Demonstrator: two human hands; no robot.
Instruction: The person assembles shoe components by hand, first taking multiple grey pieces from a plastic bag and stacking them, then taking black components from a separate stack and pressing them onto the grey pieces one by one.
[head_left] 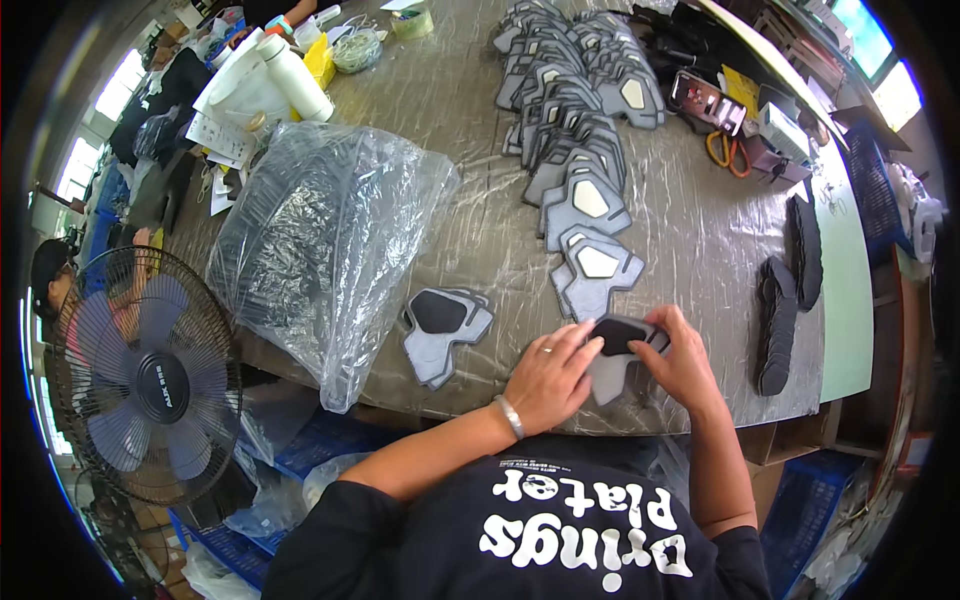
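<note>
At the table's near edge, both my hands are on a grey cut-out piece (pixel 608 382) with a black patch (pixel 612 338) on its upper part. The fingers of my left hand (pixel 545 385) press at its left side; this wrist wears a silver bangle. My right hand (pixel 687 365) pinches the right edge between thumb and fingers. Left of my hands lies a small stack of similar grey pieces (pixel 430 353), the top one bearing a black patch. Beyond, a long overlapping row of grey pieces with white patches (pixel 597 262) runs away from me.
A clear plastic bag (pixel 310 240) of dark pieces covers the left side. A fan (pixel 160 390) stands off the left edge. Strips of stacked black patches (pixel 776 325) lie at right. Farther back are orange-handled scissors (pixel 728 155), a phone (pixel 708 103) and a white bottle (pixel 295 78).
</note>
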